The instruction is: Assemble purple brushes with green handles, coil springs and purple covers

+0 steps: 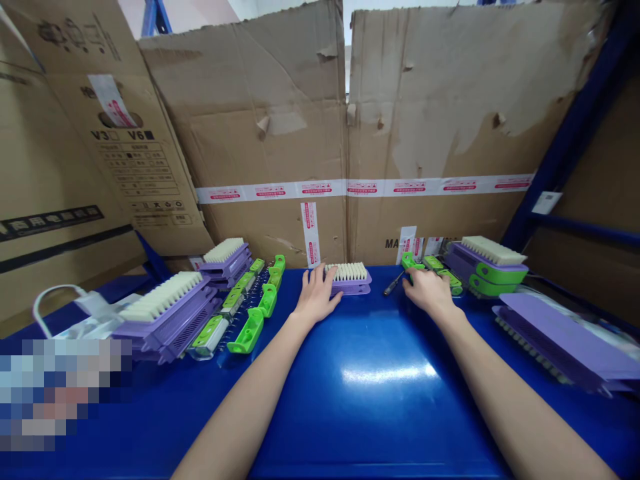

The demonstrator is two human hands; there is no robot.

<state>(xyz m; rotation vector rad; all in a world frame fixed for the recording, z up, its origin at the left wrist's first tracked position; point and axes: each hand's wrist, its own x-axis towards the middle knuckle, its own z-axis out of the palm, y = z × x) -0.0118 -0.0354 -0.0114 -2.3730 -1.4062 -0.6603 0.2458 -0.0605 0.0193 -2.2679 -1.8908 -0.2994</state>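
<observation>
Left hand [316, 293] on purple brush [350, 279]; right hand [427, 290] at green part [411, 261], blue table [380, 413] beneath.

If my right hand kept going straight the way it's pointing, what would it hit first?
Probably the small green part right by the fingertips of your right hand; depth is unclear, so they may already touch.

Glossy blue tabletop [390, 427], dull brown cardboard [240, 143], smooth purple plastic.
The tabletop looks smooth and painted, bright with white glare; the blue rack post [565, 127] looks like painted metal. The cardboard is matt, creased and scuffed, its outer paper torn in spots, and the printed tape [365, 189] across it is smooth. The purple brush bodies [350, 289] are plastic with a soft sheen, their cream bristles [353, 271] matt and rough. The green pieces [247, 335] are smooth, shiny plastic.
</observation>
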